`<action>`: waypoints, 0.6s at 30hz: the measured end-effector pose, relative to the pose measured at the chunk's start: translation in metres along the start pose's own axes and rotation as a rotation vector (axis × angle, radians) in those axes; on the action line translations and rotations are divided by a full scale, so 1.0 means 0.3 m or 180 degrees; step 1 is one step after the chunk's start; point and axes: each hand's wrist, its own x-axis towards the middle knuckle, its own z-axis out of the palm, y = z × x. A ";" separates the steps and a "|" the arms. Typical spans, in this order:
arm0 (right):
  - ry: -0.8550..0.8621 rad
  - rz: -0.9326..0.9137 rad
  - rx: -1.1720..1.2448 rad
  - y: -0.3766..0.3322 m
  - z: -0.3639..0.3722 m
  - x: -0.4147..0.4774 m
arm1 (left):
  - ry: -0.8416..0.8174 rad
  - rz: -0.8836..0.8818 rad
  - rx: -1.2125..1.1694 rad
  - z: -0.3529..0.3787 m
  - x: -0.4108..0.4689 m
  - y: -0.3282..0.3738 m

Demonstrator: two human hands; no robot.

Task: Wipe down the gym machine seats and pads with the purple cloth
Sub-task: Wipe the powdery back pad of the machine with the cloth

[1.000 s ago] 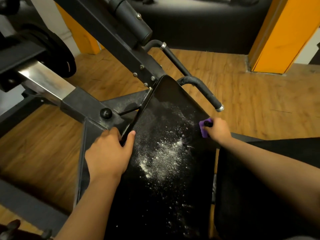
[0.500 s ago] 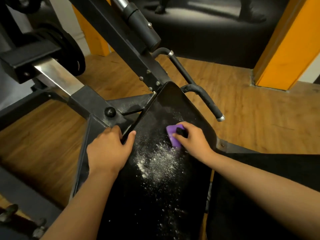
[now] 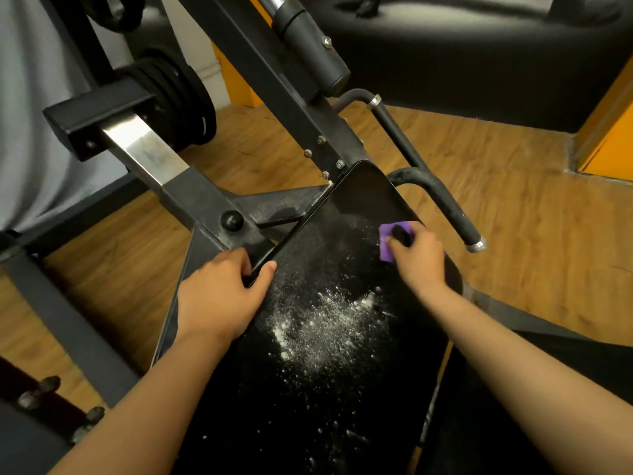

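Note:
A long black machine pad (image 3: 359, 207) slopes away from me, dusted with white powder (image 3: 329, 323) across its middle. My right hand (image 3: 419, 258) holds the small purple cloth (image 3: 387, 246) against the pad near its right edge, fingers curled over it with a dark item under them. My left hand (image 3: 219, 293) grips the pad's left edge, thumb on top and fingers wrapped underneath.
The black steel frame (image 3: 205, 197) with a round knob (image 3: 232, 220) runs along the left. A padded handle bar (image 3: 445, 204) sticks out just right of the pad. Weight plates (image 3: 178, 97) hang at the upper left. Wooden floor lies around.
My right hand with the cloth swept left onto the middle of the pad, then back toward the right edge. The left hand stayed gripping the left edge.

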 end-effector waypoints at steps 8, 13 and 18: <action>-0.0764 -0.0958 0.0328 -0.082 0.037 -0.038 | -0.0057 0.0032 0.0090 -0.002 -0.003 0.002; -0.0051 0.0107 0.0523 0.034 -0.002 0.083 | -0.0050 0.0018 0.0114 0.004 0.000 -0.005; 0.0128 0.0231 0.0555 -0.080 0.039 0.085 | -0.0040 0.0007 0.0093 0.007 0.001 -0.007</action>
